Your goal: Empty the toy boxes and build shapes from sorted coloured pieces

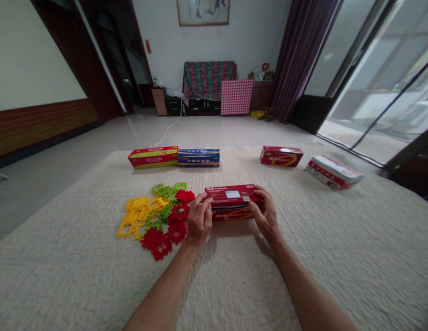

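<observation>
A red cardboard box [233, 200] lies lengthwise in the middle of a cream quilted mat [331, 257]. My left hand [199, 219] grips its left end, and my right hand [265, 214] grips its right end. A dark gap runs along the box's near side between its upper and lower parts. Just left of my left hand lies a loose pile of yellow, green and red interlocking plastic pieces [159, 216], with its red pieces nearest that hand.
Along the mat's far side are a red-and-yellow box [153, 157], a blue box [198, 157], a red box [281, 156] and a tilted red-and-white box [333, 172]. Beyond the mat are a tiled floor [96, 135], a white cable [165, 131] and low furniture.
</observation>
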Demonstrator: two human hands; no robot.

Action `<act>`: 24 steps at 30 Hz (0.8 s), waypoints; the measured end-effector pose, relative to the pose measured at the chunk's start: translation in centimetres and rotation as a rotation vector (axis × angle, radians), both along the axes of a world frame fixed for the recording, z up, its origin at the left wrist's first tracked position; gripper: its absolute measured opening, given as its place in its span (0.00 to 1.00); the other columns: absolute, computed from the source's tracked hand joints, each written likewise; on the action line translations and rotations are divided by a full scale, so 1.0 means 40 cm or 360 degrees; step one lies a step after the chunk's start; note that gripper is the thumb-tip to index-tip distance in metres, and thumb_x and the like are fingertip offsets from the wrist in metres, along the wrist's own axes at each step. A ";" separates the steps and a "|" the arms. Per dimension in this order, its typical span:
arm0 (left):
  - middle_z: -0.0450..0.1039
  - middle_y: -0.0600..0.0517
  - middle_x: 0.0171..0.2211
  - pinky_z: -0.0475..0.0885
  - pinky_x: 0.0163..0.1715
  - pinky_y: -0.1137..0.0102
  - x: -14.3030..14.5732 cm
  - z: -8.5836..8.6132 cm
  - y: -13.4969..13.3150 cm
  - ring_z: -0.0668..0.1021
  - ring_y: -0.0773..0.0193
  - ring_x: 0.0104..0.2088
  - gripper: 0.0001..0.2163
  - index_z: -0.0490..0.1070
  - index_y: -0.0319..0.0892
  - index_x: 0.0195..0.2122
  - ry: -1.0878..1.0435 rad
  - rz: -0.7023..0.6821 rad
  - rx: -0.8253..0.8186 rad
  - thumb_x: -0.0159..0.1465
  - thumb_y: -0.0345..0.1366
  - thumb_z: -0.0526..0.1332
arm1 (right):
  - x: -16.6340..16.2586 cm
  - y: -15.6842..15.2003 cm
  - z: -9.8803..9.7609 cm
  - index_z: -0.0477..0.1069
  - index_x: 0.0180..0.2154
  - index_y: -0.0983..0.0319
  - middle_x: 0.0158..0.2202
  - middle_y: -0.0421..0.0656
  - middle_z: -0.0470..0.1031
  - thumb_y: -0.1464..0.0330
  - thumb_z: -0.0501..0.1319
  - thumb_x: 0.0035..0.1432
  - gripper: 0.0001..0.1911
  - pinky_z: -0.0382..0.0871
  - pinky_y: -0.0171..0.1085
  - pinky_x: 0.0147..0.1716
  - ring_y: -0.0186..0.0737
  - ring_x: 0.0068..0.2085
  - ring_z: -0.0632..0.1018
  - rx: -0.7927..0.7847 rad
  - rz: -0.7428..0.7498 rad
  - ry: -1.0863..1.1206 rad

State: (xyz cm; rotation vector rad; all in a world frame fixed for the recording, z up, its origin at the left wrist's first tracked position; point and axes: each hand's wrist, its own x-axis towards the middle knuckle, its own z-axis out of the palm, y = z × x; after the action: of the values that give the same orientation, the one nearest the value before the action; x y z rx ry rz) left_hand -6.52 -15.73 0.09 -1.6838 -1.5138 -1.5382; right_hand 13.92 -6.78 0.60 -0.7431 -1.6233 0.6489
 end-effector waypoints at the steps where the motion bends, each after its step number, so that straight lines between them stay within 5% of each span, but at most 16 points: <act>1: 0.73 0.43 0.50 0.73 0.52 0.62 0.001 0.001 -0.001 0.75 0.59 0.52 0.11 0.73 0.40 0.47 -0.0006 -0.0013 -0.0004 0.67 0.29 0.54 | 0.000 -0.001 0.000 0.66 0.48 0.55 0.59 0.48 0.65 0.63 0.61 0.60 0.15 0.61 0.54 0.60 0.50 0.60 0.67 -0.0001 -0.0004 0.0000; 24: 0.75 0.45 0.48 0.71 0.50 0.59 -0.009 0.007 -0.010 0.75 0.57 0.49 0.10 0.75 0.43 0.44 0.0042 -0.0100 -0.0080 0.65 0.30 0.58 | -0.001 -0.014 0.010 0.72 0.41 0.55 0.56 0.46 0.68 0.64 0.59 0.61 0.06 0.66 0.51 0.56 0.47 0.57 0.70 -0.0038 -0.0025 0.0070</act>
State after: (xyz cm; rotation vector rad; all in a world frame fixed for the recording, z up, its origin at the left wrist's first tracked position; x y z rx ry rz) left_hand -6.87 -16.14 0.37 -1.7888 -1.5112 -1.5149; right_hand 13.87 -7.36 1.01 -0.7535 -1.5702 0.6700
